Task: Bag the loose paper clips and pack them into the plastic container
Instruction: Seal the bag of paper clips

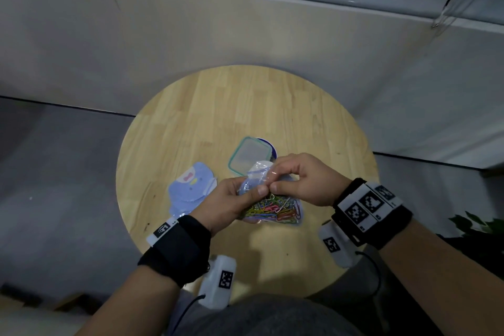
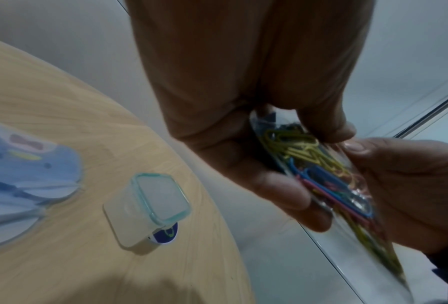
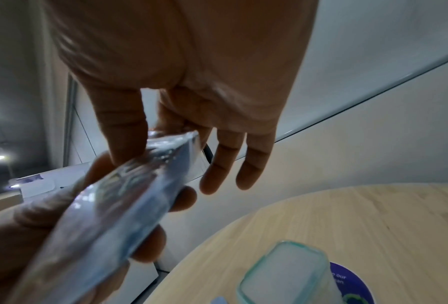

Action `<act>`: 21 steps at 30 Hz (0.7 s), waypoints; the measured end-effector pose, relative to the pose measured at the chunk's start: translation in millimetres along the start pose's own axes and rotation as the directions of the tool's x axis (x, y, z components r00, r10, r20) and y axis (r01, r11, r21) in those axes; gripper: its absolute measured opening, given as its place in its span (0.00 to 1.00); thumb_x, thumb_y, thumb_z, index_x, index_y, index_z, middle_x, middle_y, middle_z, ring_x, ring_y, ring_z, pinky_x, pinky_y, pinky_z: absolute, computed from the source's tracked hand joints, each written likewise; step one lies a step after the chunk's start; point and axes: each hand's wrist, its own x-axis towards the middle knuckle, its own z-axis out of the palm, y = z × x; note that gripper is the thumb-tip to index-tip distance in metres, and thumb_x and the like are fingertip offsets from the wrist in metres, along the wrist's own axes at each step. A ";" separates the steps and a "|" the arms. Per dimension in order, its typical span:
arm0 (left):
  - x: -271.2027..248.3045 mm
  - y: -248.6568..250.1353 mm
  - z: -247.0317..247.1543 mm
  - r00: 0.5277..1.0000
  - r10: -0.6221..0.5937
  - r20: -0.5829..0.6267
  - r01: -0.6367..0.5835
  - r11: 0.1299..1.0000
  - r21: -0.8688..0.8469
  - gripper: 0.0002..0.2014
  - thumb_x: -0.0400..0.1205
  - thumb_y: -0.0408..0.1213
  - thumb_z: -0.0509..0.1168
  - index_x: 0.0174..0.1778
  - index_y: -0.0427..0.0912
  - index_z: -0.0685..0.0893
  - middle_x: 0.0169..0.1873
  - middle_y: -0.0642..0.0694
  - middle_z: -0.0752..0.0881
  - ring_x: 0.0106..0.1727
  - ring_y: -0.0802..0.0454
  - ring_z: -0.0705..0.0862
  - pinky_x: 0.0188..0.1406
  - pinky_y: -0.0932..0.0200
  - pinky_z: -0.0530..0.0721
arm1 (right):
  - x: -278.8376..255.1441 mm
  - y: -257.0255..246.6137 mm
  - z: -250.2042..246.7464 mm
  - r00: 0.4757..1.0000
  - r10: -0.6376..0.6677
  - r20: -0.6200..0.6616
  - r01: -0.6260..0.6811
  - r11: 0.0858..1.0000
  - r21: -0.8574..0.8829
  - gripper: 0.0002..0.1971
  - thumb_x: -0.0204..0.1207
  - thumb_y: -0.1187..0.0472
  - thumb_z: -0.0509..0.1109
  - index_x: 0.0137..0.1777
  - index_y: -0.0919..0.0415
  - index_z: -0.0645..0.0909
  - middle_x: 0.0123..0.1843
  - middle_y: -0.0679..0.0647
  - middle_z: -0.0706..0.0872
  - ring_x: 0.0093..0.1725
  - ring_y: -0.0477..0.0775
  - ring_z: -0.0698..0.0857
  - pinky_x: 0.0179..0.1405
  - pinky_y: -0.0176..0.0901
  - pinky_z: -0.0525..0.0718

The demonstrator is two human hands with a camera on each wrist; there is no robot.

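A clear plastic bag [image 1: 272,207] filled with coloured paper clips [image 2: 319,164] hangs above the round wooden table [image 1: 207,106], held between both hands. My left hand [image 1: 231,202] grips its left side with thumb on top and fingers underneath. My right hand [image 1: 302,180] pinches the bag's upper edge [image 3: 166,148] between thumb and forefinger, its other fingers loose. The two thumbs almost touch. The square plastic container [image 1: 249,155], with a green-rimmed lid on it, stands on the table just beyond the bag [image 2: 150,203] [image 3: 285,275].
A stack of blue cartoon-printed bags [image 1: 191,188] lies on the table left of my hands. A dark blue round sticker [image 3: 353,286] shows under the container. Grey floor and a wall surround the small table; a plant [image 1: 474,224] is at the right.
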 end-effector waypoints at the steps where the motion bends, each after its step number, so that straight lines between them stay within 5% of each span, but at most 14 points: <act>1: -0.4 -0.8 0.7 1.000 -0.001 -0.003 0.001 1.000 -0.008 0.15 0.76 0.46 0.67 0.52 0.40 0.85 0.37 0.46 0.89 0.35 0.53 0.88 0.30 0.62 0.84 | 1.2 -0.3 -1.5 1.000 0.018 0.002 -0.018 1.000 -0.001 0.06 0.67 0.61 0.73 0.42 0.58 0.89 0.41 0.52 0.88 0.46 0.48 0.86 0.55 0.44 0.83; 7: 3.7 4.6 -1.3 0.998 0.007 -0.062 -0.007 1.000 0.001 0.13 0.77 0.48 0.66 0.52 0.47 0.86 0.39 0.47 0.90 0.39 0.53 0.88 0.35 0.58 0.87 | 0.6 -8.9 -1.7 0.988 0.034 -0.147 -0.003 0.979 0.203 0.10 0.68 0.76 0.75 0.47 0.64 0.88 0.38 0.55 0.88 0.41 0.45 0.85 0.50 0.32 0.84; 12: 10.5 17.0 -4.5 0.995 0.020 -0.097 -0.026 0.998 -0.051 0.14 0.74 0.47 0.70 0.49 0.44 0.89 0.40 0.43 0.89 0.40 0.48 0.87 0.36 0.57 0.88 | -0.7 -12.2 -14.2 0.884 0.085 -0.459 0.104 0.922 0.372 0.13 0.65 0.76 0.77 0.47 0.62 0.86 0.41 0.55 0.87 0.40 0.52 0.84 0.45 0.36 0.86; 18: 14.3 25.8 0.1 0.989 0.062 -0.134 -0.073 0.995 -0.073 0.16 0.79 0.43 0.66 0.52 0.34 0.87 0.42 0.35 0.89 0.40 0.43 0.87 0.33 0.57 0.86 | -12.4 -8.7 -19.7 0.953 0.179 -0.244 -0.086 0.934 0.346 0.01 0.70 0.71 0.75 0.39 0.67 0.86 0.36 0.61 0.88 0.35 0.51 0.85 0.40 0.41 0.85; 21: 16.1 30.0 -2.2 0.989 0.073 -0.131 -0.084 0.993 -0.085 0.15 0.79 0.42 0.68 0.52 0.33 0.87 0.49 0.29 0.89 0.47 0.38 0.87 0.49 0.44 0.86 | -14.7 -9.3 -20.2 0.944 0.185 -0.274 -0.068 0.920 0.386 0.07 0.71 0.74 0.72 0.36 0.64 0.84 0.30 0.54 0.87 0.28 0.44 0.84 0.33 0.33 0.83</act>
